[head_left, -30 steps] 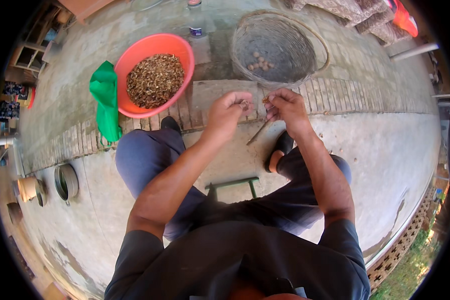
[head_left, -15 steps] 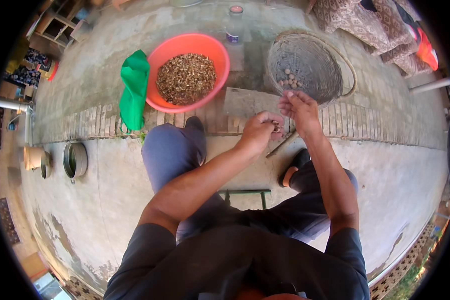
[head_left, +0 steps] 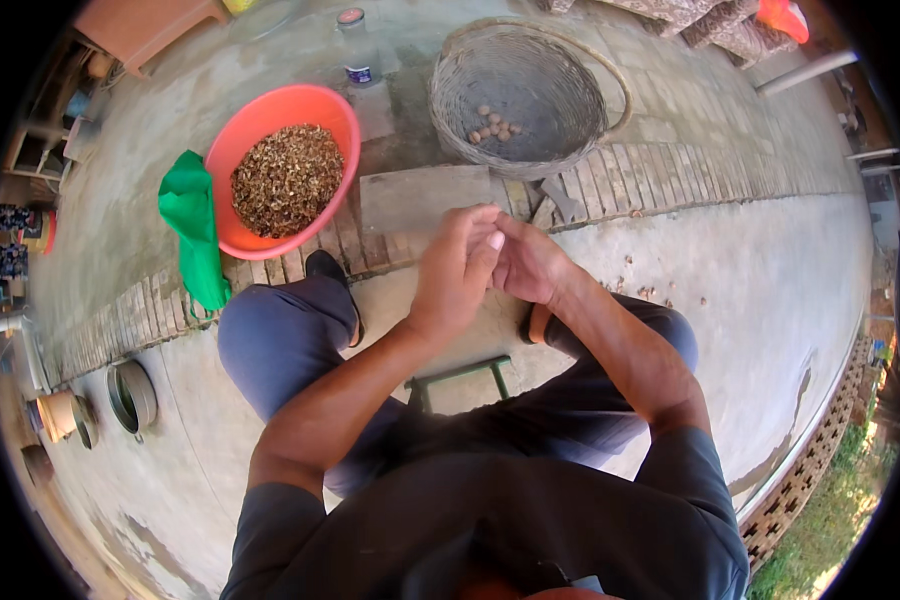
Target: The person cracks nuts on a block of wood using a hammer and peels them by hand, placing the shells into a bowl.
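My left hand (head_left: 452,272) and my right hand (head_left: 532,263) are pressed together above the gap between my knees, fingers curled inward and touching. Whatever lies between them is hidden by the fingers. Just past them a flat stone slab (head_left: 410,200) lies on the brick edge. A hammer (head_left: 560,200), partly covered by my right hand, rests beside the slab. Beyond that stands a grey wicker basket (head_left: 580,110) with several round walnuts (head_left: 494,129) at its bottom. To the left, a red basin (head_left: 345,130) holds a heap of brown walnut pieces (head_left: 285,178).
A green cloth bag (head_left: 190,220) leans against the basin. A jar (head_left: 358,55) stands behind. Small shell bits (head_left: 650,292) are scattered on the concrete to the right. A green metal stool frame (head_left: 460,375) shows between my legs. Metal pots (head_left: 130,397) sit at the left.
My hands, apart before with brown broken pieces showing in the left, have come together. The view has turned, so basin and basket appear farther left. The hammer's head now shows.
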Demonstrator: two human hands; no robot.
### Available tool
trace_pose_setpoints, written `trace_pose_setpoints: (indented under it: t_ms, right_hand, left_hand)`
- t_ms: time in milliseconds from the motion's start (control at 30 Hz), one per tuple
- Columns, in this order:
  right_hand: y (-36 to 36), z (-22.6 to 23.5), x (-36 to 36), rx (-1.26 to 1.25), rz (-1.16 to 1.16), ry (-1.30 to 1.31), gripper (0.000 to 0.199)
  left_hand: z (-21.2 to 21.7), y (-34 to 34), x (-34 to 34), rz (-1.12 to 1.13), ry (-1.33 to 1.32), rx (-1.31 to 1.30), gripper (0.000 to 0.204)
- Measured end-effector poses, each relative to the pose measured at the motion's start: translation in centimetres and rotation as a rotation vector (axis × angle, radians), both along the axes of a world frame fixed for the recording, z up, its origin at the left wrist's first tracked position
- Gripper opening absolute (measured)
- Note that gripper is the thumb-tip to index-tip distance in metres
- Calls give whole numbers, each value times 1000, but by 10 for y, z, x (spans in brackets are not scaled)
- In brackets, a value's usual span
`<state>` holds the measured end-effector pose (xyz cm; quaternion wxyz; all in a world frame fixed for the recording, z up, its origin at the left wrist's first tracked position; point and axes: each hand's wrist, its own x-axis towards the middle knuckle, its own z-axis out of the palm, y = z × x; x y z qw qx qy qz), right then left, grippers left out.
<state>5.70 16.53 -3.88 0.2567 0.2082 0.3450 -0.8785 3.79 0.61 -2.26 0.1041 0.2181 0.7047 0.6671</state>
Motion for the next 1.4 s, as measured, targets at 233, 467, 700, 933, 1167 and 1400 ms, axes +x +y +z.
trace_pose_setpoints:
  t_ms: [233,467,700,933,1167,1400]
  right_hand:
    - [15,-6,2,-80,-4,72,57]
    - [31,-13,14,-122,-92,96,56]
    - [64,-13,13,-45,-30,94,52]
    - [169,-7,28,558,141,-86,37]
    - [274,-57,84,986,199,-379,28]
    - [342,-119,134,2144,505,150,27]
  left_hand:
    - [6,5,-5,-143,-319,240,55]
    - [4,15,-7,-417,-54,245,86]
    - [18,20,-19,-425,-136,371,89]
    - [5,8,-40,-152,-185,231,61]
    - [-19,1,-45,45,-234,147,39]
    - [-68,1,-57,94,-32,-319,33]
